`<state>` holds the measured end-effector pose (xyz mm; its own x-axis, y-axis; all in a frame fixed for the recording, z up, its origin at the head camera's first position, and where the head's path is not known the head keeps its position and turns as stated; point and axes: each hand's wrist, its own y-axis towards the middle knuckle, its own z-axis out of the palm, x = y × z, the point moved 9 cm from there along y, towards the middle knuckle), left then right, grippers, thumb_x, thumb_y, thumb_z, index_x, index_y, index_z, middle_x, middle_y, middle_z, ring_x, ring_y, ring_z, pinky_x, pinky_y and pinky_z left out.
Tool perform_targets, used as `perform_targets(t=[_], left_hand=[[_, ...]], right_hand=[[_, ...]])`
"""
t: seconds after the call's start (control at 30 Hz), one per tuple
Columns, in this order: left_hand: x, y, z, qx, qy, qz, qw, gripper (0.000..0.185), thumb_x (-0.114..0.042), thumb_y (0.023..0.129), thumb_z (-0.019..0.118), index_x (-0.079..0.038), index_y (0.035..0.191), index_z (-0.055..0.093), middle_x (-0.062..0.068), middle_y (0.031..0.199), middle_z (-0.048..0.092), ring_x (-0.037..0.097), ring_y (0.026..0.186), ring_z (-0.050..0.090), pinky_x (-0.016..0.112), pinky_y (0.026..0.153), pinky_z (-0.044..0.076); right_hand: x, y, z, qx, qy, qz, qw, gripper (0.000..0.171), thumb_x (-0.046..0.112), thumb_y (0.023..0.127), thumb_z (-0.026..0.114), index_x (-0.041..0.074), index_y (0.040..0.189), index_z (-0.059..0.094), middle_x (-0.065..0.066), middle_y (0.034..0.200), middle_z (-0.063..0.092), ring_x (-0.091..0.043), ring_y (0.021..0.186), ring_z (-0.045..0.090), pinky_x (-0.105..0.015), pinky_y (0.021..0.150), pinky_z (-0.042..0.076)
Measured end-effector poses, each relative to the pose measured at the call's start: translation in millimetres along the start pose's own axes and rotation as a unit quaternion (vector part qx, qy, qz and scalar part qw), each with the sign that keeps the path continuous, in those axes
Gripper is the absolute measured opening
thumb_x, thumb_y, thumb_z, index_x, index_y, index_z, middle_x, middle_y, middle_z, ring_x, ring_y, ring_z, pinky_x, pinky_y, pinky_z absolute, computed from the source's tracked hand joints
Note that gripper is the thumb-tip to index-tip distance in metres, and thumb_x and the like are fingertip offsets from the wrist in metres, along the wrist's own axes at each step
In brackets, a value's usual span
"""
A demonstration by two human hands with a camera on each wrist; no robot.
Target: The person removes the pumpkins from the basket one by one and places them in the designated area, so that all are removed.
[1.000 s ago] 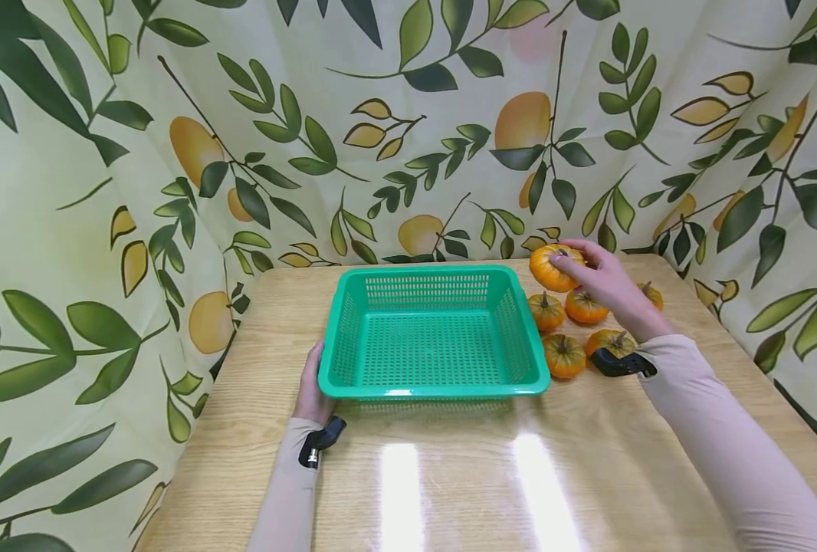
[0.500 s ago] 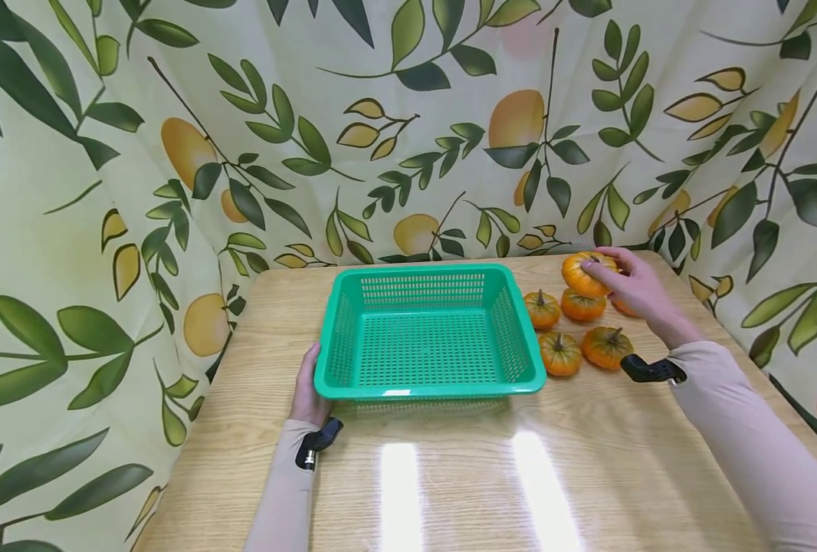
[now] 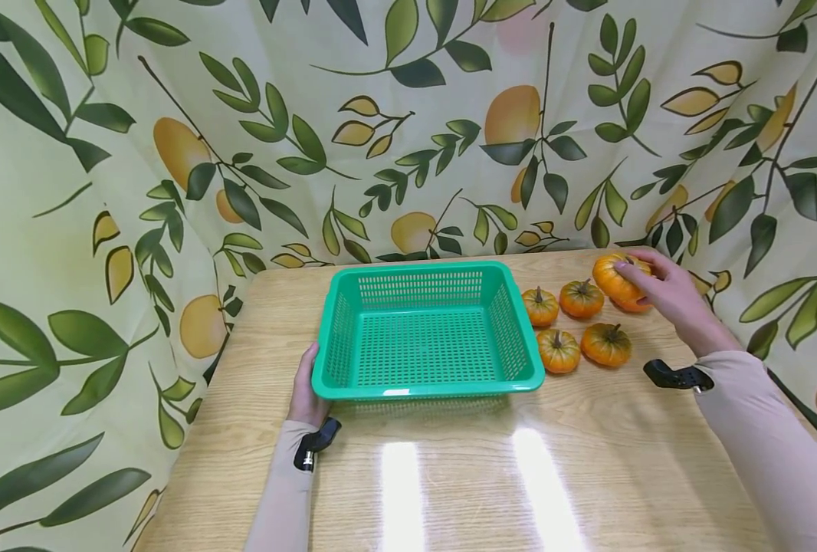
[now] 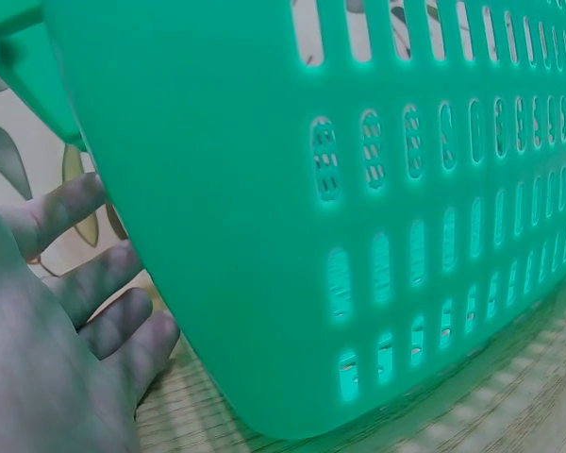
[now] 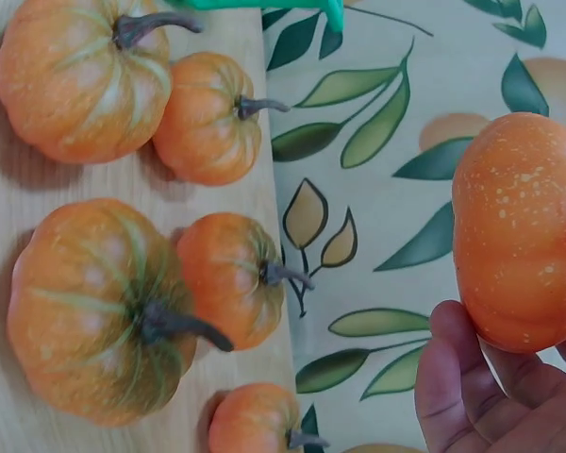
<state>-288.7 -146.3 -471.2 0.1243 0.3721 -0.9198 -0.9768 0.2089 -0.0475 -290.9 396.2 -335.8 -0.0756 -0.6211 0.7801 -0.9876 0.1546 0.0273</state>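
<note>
Up off the table at the back right, my right hand (image 3: 677, 295) grips an orange toy pumpkin (image 3: 621, 277). Beneath it another pumpkin (image 3: 633, 305) is partly hidden. The right wrist view shows the held pumpkin (image 5: 524, 236) with fingers (image 5: 443, 368) against its underside. A green plastic basket (image 3: 538, 377) with slotted walls stands mid-table, with nothing inside. My left hand (image 3: 308, 391) rests at its left side, below the rim. In the left wrist view, loosely extended fingers (image 4: 108, 283) touch the basket's outer wall (image 4: 198, 236).
Several pumpkins stand right of the basket: one (image 3: 540, 307) by its wall, one (image 3: 581, 298) behind, one (image 3: 558, 350) nearer and one (image 3: 606, 344) at front right. The wooden table (image 3: 464, 491) ends at a leaf-patterned cloth (image 3: 381, 115) behind.
My right hand has moved right with the pumpkin, away from the basket and over the back right pumpkin. The left hand stays at the basket. The head view has shifted slightly.
</note>
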Motion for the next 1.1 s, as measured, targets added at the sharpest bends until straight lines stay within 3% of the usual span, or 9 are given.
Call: perform_targets(t=[0.33,0.63,0.73,0.9,1.1], left_hand=[[2.8,-2.9,-2.5,0.0,0.003,-0.006,1.0,0.065,-0.055,0.099,0.029,-0.016,0.15,0.027,0.014,0.153,0.029,0.026,0.136,0.034,0.034,0.109,0.032],[3.1,-6.4,-2.3,0.003,-0.004,-0.005,1.0,0.064,-0.056,0.098,0.032,-0.019,0.15,0.027,0.011,0.154,0.027,0.025,0.138,0.031,0.032,0.109,0.031],[3.6,-9.5,-1.7,0.002,0.0,-0.007,1.0,0.064,-0.055,0.099,0.03,-0.018,0.151,0.025,0.012,0.154,0.027,0.024,0.137,0.032,0.031,0.109,0.032],[1.2,-9.6,-0.9,0.001,0.005,-0.003,1.0,0.065,-0.055,0.099,0.03,-0.017,0.151,0.025,0.012,0.154,0.027,0.023,0.136,0.034,0.032,0.109,0.032],[-0.4,-4.8,2.4,0.011,-0.002,0.003,0.9999,0.066,-0.056,0.098,0.033,-0.018,0.151,0.026,0.012,0.156,0.025,0.025,0.14,0.029,0.031,0.11,0.031]], right_hand=[[-34,-6,-7,-0.019,0.007,0.026,0.999,0.079,0.058,0.092,0.049,0.006,0.148,0.03,0.009,0.117,0.045,0.005,0.085,0.048,-0.019,0.067,0.05],[-68,-4,-11,-0.032,0.028,0.032,0.999,0.078,0.053,0.094,0.049,-0.001,0.147,0.03,0.015,0.109,0.044,0.009,0.081,0.048,-0.022,0.064,0.051],[-81,-7,-12,-0.03,0.025,0.048,0.998,0.081,0.054,0.094,0.048,-0.003,0.148,0.026,0.006,0.115,0.045,0.01,0.079,0.048,-0.024,0.065,0.052],[-100,-11,-11,-0.031,0.031,0.074,0.996,0.087,0.056,0.093,0.048,-0.004,0.149,0.02,-0.019,0.131,0.04,0.011,0.078,0.046,-0.023,0.064,0.051],[-115,-14,-14,-0.036,0.031,0.091,0.995,0.089,0.058,0.092,0.049,-0.003,0.15,0.02,-0.021,0.132,0.038,0.011,0.076,0.045,-0.022,0.065,0.051]])
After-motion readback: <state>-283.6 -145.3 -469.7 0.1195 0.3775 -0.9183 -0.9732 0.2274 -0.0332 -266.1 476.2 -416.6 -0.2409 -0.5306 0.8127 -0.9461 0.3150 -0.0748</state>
